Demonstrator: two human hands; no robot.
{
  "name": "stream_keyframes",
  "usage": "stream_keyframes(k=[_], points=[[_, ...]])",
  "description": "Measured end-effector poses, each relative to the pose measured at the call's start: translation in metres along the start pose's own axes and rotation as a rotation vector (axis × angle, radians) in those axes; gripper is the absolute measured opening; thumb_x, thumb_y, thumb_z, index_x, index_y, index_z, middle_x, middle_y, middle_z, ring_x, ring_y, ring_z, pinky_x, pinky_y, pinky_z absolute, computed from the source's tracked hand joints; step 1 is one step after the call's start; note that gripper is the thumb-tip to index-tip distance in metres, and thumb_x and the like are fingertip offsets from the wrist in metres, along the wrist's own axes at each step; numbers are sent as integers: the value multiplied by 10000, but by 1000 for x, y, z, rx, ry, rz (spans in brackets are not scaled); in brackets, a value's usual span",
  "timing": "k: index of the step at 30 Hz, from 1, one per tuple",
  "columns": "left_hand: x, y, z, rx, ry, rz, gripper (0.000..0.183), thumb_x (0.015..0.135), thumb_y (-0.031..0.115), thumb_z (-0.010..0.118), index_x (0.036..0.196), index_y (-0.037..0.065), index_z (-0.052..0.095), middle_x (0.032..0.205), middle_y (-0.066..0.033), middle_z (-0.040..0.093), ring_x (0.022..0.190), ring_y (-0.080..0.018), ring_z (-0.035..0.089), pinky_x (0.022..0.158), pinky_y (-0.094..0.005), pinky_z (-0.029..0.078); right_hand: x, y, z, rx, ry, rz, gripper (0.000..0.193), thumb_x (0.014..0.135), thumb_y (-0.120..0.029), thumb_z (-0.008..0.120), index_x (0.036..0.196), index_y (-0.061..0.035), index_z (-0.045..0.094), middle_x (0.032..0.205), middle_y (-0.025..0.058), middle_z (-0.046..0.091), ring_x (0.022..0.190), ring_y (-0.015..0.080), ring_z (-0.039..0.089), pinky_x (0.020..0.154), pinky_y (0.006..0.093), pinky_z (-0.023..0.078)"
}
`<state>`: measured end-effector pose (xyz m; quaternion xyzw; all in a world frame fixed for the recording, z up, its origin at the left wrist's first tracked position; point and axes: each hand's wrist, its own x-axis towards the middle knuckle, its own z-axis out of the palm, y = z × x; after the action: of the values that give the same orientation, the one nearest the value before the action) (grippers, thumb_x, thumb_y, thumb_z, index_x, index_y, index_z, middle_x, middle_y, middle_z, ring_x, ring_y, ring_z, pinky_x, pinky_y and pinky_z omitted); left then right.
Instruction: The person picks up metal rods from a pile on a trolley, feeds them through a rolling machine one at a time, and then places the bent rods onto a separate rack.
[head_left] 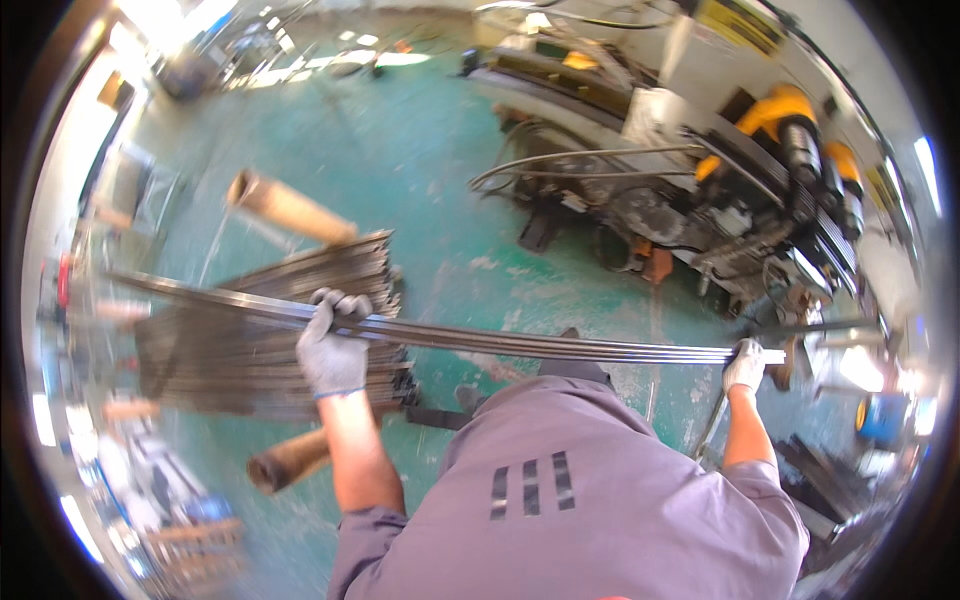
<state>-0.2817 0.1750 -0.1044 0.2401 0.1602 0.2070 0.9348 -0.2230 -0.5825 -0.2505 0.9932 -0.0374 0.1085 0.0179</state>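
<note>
Floor: worn green-painted floor [430, 180], scuffed and pale in patches.
Room: one dark metal machine assembly [660, 215] at the right, bearing two yellow-topped cylindrical units [785, 115].
Workpiece: one bundle of long, slim grey metal bars [540, 345], crosswise before the body; exact bar count cannot be told.
Left grip: grey-gloved left hand [335, 350], fingers curled around the bundle.
Right grip: pale-gloved right hand [743, 367], closed around the bundle near its right end.
Stack: one, of many dark metal bars [220, 360], at the left.
Cylinders: two brown cylinders [290, 207], one beyond the stack, one on its near side.
</note>
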Motion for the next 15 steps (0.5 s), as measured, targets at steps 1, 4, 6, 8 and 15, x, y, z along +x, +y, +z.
stream_keyframes(k=[1,4,6,8,15], points=[[6,-10,18,76,-46,9,173,1027,110,658,1188,54,630,994,-66,683,911,-219,646,987,-464,528,1,11,19,56,105,342,202,860,0,569,1046,-7,649,1106,212,680,1107,388,631,915,486,496],[23,-80,97,138,-100,-51,186,1011,108,690,1191,73,659,1006,-74,699,926,-220,650,1032,-496,513,25,20,67,1442,-16,1038,367,890,-89,557,1223,51,624,1317,235,644,1262,369,607,1076,492,487],[33,-135,130,135,-118,-109,159,1008,89,689,1167,78,680,1017,-87,707,934,-240,654,1064,-534,492,66,-67,8,2614,-144,1337,401,967,-135,482,1274,112,555,1256,275,645,1170,423,645,1130,562,501],[46,-193,171,158,-152,-191,159,989,55,695,1146,75,689,1022,-111,704,969,-286,665,1140,-571,446,94,-108,2,2565,11,1344,311,990,-61,467,1255,76,556,1135,217,678,1069,397,683,1098,577,528],[116,-209,265,305,-461,-195,293,976,102,673,1256,27,633,1124,-124,709,1087,-303,685,1149,-549,449,152,-52,-20,2453,252,1264,240,1089,-101,564,1262,56,619,1221,174,705,1141,284,706,1091,440,577]])
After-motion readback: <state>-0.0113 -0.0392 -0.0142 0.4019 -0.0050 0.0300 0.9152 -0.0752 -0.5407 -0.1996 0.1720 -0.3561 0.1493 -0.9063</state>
